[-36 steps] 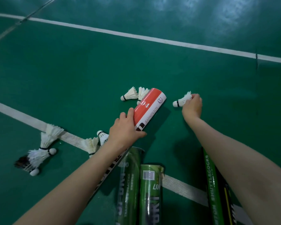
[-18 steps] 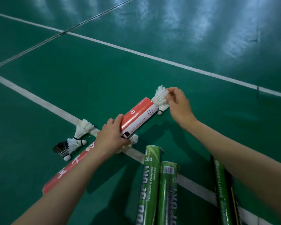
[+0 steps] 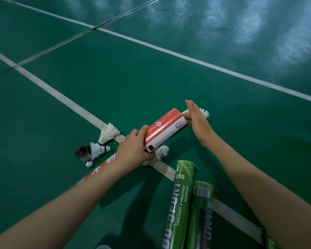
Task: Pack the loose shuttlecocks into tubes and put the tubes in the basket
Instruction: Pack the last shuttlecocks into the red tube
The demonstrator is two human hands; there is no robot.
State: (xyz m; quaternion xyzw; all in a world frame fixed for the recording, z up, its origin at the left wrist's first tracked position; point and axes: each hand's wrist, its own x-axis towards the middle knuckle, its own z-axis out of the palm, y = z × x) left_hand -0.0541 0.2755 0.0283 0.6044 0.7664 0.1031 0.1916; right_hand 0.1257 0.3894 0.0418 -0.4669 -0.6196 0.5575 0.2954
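Note:
My left hand (image 3: 133, 150) grips the lower part of a red and white shuttlecock tube (image 3: 163, 130), which is raised off the green floor and tilted up to the right. My right hand (image 3: 196, 119) is at the tube's far open end, thumb against the mouth and fingers straight. White feathers of a shuttlecock (image 3: 204, 113) show on the floor just behind that hand. Another white shuttlecock (image 3: 162, 151) lies under the tube. To the left lie two white shuttlecocks (image 3: 109, 132) (image 3: 99, 149) and a black one (image 3: 83, 153). No basket is in view.
Two green tubes (image 3: 183, 194) (image 3: 203, 212) lie side by side near my right forearm, with a third green tube (image 3: 269, 241) at the bottom right. A long red tube (image 3: 101, 168) lies under my left forearm. White court lines (image 3: 61, 97) cross the floor.
The shuttlecock my right hand held at the tube's mouth is no longer visible in it. The hand now sits flat against the mouth. The view has moved in closer.

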